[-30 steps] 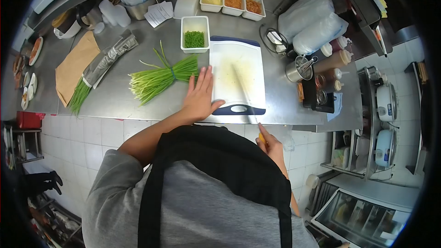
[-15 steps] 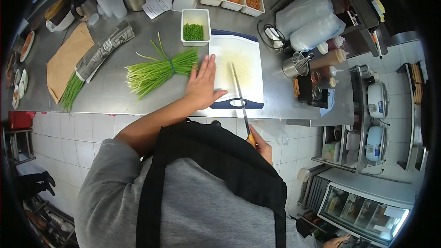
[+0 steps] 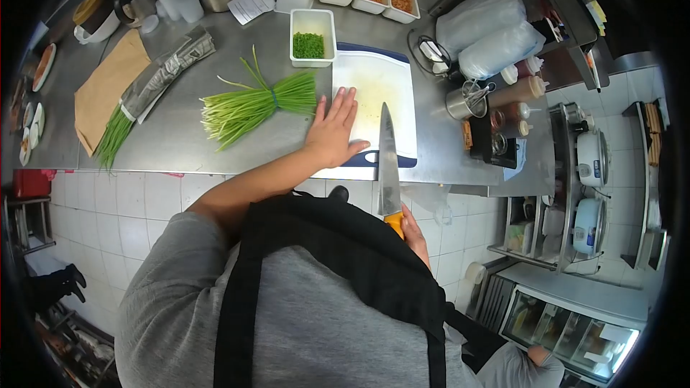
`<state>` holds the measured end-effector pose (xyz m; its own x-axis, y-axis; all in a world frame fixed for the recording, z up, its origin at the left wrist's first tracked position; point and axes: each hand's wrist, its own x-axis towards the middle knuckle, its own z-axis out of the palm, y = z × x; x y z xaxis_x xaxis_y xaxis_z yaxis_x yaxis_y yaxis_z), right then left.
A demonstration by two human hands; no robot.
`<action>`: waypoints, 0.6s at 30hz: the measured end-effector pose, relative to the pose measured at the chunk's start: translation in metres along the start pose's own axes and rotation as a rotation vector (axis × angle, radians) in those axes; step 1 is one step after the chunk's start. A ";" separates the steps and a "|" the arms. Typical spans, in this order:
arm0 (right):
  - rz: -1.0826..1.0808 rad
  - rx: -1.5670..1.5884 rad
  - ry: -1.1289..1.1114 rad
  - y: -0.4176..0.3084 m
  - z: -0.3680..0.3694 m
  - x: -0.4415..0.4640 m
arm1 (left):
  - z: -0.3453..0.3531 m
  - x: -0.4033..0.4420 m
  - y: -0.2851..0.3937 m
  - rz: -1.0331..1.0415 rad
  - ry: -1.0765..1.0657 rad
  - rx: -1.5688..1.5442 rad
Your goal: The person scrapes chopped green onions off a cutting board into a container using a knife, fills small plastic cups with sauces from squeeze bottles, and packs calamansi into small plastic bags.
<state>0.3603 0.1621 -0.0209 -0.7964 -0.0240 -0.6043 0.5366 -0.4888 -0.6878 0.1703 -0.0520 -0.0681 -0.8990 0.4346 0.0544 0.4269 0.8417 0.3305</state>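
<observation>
One left hand (image 3: 333,131), fingers spread, lies across the left edge of the smooth white cutting board (image 3: 365,105). The right hand (image 3: 412,233) grips the yellow handle of a tapered metal knife (image 3: 389,165), its tip over the board. Slender green stalks (image 3: 251,106), banded, fan out on the steel counter (image 3: 251,160) left of the board.

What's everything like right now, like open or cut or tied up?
Left hand: flat, fingers spread
Right hand: closed around handle
Knife: held, blade bare
Cutting board: lying flat, smudged
Green bunch: tied, uncut pile
White tub: open, chopped greens inside
Other bundle: partly wrapped
</observation>
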 end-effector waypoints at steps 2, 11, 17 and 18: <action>0.030 0.020 -0.021 0.002 0.009 0.007 | 0.003 -0.004 0.001 -0.002 0.048 -0.064; -0.026 -0.028 -0.056 -0.001 -0.004 0.008 | -0.007 -0.006 -0.010 -0.117 -0.032 -0.050; 0.041 -0.086 -0.122 0.003 0.000 0.018 | -0.012 -0.006 -0.009 -0.087 -0.031 -0.080; 0.053 -0.092 -0.089 0.005 0.009 0.018 | -0.013 -0.006 -0.008 -0.090 -0.035 -0.079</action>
<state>0.3458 0.1518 -0.0319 -0.7854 -0.1267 -0.6059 0.5989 -0.4026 -0.6922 0.1710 -0.0653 -0.0589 -0.9290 0.3700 -0.0111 0.3340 0.8509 0.4056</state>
